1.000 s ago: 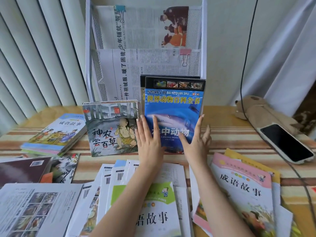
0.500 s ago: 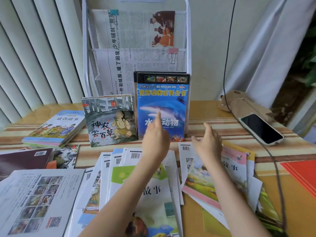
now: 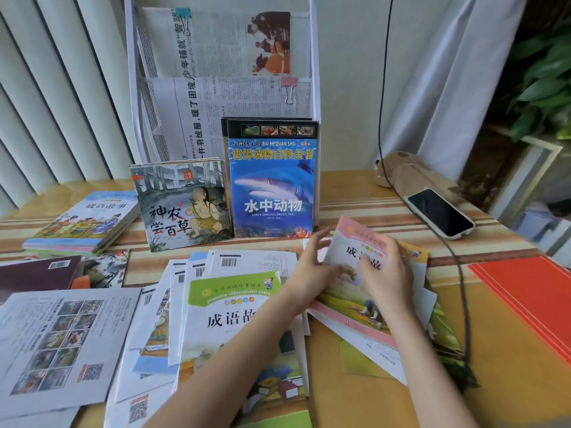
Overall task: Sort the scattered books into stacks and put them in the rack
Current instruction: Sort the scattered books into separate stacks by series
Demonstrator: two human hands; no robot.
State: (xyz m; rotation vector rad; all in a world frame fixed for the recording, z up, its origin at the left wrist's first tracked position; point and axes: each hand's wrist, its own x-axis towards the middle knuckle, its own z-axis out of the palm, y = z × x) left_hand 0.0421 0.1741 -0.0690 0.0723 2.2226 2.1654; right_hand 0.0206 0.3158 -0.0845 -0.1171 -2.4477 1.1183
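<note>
A white wire rack (image 3: 315, 97) stands at the back with newspapers in its upper pockets. A blue shark book (image 3: 273, 186) stands upright in its bottom shelf, beside a grey picture book (image 3: 182, 205). My left hand (image 3: 312, 268) and my right hand (image 3: 386, 273) both rest on a pink-topped booklet (image 3: 349, 291) that lies on a loose pile at the right. My left fingers hold its left edge, and my right palm lies on its cover. A green-topped booklet (image 3: 234, 307) lies on a fanned pile in front.
A stack of thin books (image 3: 83, 223) lies at the left, with dark books (image 3: 40, 273) and a white printed sheet (image 3: 61, 341) nearer. A phone (image 3: 438, 213) on a cable and a brown plush toy (image 3: 411, 174) sit at the right. A red folder (image 3: 525, 291) lies far right.
Both hands left the blue shark book, which stays upright in the rack, and came down to the right onto the pink-topped booklet. The view shifted right.
</note>
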